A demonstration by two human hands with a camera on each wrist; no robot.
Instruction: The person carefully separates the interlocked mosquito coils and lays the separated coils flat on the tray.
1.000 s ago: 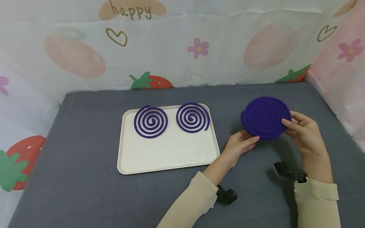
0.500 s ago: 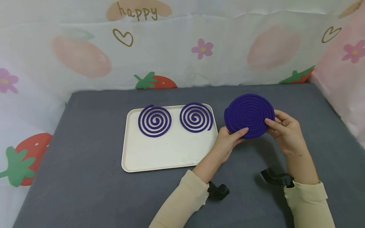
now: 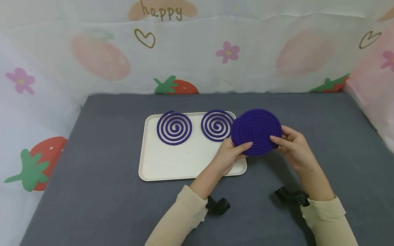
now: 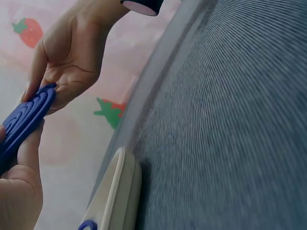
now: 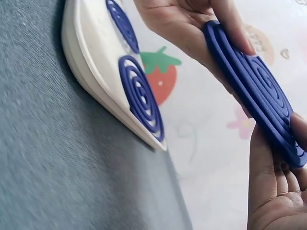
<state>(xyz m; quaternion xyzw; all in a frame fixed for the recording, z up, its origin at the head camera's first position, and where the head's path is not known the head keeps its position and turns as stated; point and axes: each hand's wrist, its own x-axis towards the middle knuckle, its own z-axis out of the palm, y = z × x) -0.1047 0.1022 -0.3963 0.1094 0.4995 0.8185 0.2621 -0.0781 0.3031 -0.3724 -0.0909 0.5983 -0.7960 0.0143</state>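
Note:
Both hands hold a thick purple coil disc (image 3: 256, 132) in the air over the right edge of the white tray (image 3: 184, 164). My left hand (image 3: 229, 153) pinches its lower left rim, thumb on the face. My right hand (image 3: 290, 145) pinches its right rim. The disc tilts toward the camera and looks like stacked coils (image 5: 254, 91). On the tray lie two single purple spiral coils, one at the left (image 3: 174, 127) and one at the right (image 3: 216, 125), the latter partly hidden by the disc. In the left wrist view the disc (image 4: 21, 122) shows edge-on between both hands.
The grey cloth-covered table (image 3: 92, 191) is walled at the back and sides by a fabric screen (image 3: 215, 51) printed with strawberries and flowers. Black wrist camera mounts (image 3: 217, 206) sit at both cuffs.
Both hands have carried the purple disc leftward, from above the bare cloth to over the tray's right edge. The grip looks the same.

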